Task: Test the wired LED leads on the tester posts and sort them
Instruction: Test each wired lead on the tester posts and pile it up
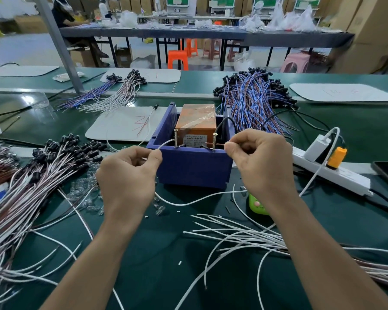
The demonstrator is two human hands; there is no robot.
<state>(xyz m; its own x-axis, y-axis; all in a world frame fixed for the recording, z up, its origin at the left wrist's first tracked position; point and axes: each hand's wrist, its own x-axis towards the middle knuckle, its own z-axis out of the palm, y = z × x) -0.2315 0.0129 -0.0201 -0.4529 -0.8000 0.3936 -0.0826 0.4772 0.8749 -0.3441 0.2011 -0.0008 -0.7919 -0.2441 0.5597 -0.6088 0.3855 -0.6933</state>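
LED leads (38,175) were piled all round the blue tester box (193,168), and I was testing one: left hand (128,180) pinching the white wire (165,143) at the left post (175,138), right hand (262,159) pinching the brown wire (211,143) across the right post (214,139). If either tip slid off, I reckon I'd bin a good one.

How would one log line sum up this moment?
step: testing | left hand: pinches white wire at left post | right hand: pinches brown wire at right post
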